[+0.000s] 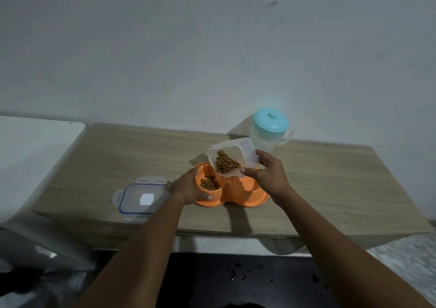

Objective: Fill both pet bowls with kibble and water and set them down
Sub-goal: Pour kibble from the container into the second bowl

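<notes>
Right hand point(266, 175) tips the clear tub point(232, 158) over the orange double bowl point(250, 198) mid-surface, fingers pinching its right wall. Left hand point(186, 188) steadies the bowl's left end, fingers wrapped on the rim. Kibble point(208, 183) sits in the left well; right well looks empty. Risks: over-tilt dumps kibble over the divider or onto the surface; pinch slips. Jug point(269, 133) stands far right, untouched.

Domestic interior: wood-grain table point(118, 156) against a plain wall point(188, 48), bearing a lidded jug point(269, 130) and pet dish point(245, 194).
</notes>
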`<state>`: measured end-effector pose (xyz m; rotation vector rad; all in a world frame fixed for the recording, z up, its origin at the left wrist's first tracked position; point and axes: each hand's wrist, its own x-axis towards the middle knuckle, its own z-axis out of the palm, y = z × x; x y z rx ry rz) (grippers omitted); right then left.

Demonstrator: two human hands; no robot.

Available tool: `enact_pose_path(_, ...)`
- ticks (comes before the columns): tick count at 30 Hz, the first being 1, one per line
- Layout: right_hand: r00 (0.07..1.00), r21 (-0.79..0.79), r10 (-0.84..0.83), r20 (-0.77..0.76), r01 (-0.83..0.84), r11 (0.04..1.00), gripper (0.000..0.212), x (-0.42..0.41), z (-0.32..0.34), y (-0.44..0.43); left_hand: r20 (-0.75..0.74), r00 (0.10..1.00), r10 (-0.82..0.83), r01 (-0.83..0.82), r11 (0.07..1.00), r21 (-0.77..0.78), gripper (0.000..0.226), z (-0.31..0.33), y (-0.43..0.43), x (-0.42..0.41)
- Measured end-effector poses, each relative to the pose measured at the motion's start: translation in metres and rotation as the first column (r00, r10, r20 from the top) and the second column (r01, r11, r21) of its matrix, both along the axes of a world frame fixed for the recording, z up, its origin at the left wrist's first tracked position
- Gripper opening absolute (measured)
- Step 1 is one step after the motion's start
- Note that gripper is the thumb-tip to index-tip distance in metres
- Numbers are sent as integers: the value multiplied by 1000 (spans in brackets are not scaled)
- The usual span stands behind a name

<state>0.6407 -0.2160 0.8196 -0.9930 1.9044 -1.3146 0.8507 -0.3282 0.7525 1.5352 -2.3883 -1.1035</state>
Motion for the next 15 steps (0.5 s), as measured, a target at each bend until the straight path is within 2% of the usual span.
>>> enact_pose_path(15,1000,23,28,10,-28,999,77,0,-3,-3,-19,1000,8,-8,1000,0,101,1,0,1)
